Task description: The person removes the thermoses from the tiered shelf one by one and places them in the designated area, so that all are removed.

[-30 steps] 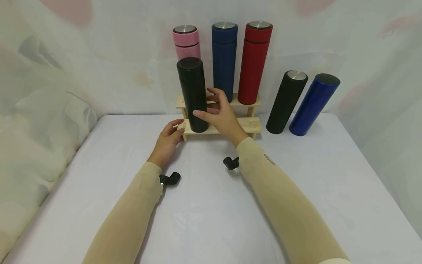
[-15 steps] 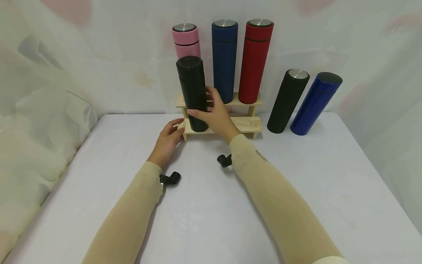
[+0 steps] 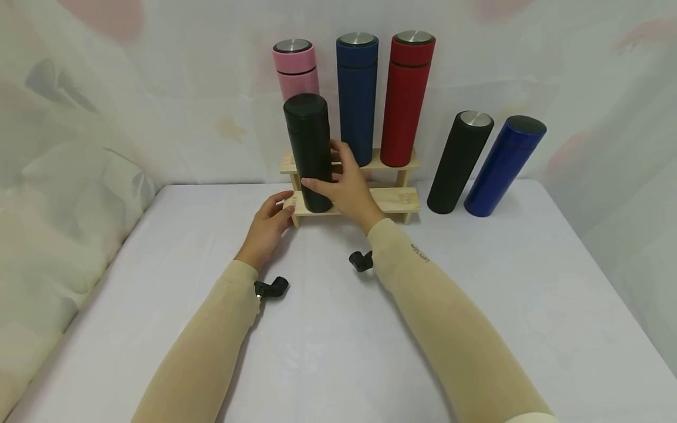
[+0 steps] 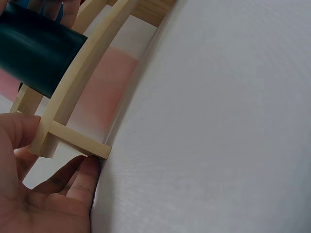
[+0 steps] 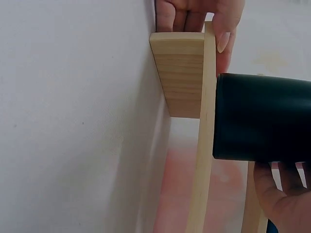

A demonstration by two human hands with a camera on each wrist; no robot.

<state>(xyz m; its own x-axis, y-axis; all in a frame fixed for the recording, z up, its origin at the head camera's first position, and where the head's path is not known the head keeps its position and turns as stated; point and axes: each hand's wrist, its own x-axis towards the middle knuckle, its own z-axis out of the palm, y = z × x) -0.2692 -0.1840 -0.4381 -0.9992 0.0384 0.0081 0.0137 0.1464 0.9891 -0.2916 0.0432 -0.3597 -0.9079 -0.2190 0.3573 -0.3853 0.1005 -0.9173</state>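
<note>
A black thermos flask [image 3: 308,147] stands upright at the left end of the lower step of a two-tier wooden stand [image 3: 395,200]. My right hand [image 3: 349,187] grips its lower half from the right, thumb across the front and fingers behind. In the right wrist view the base of the flask [image 5: 262,119] meets the step board. My left hand [image 3: 268,226] holds the stand's left end. The left wrist view has its thumb [image 4: 22,128] at the board's corner and fingertips by the short leg [image 4: 80,140].
Pink [image 3: 295,70], navy [image 3: 357,100] and red [image 3: 407,103] flasks stand on the upper step; the black flask partly hides the pink one. Right of the stand, another black flask [image 3: 459,164] and a bright blue flask [image 3: 503,170] stand on the white tablecloth [image 3: 328,329]. A pale curtain hangs behind.
My right hand has moved slightly left, its thumb coming further across the front of the black flask. The flask and my left hand stay about where they were.
</note>
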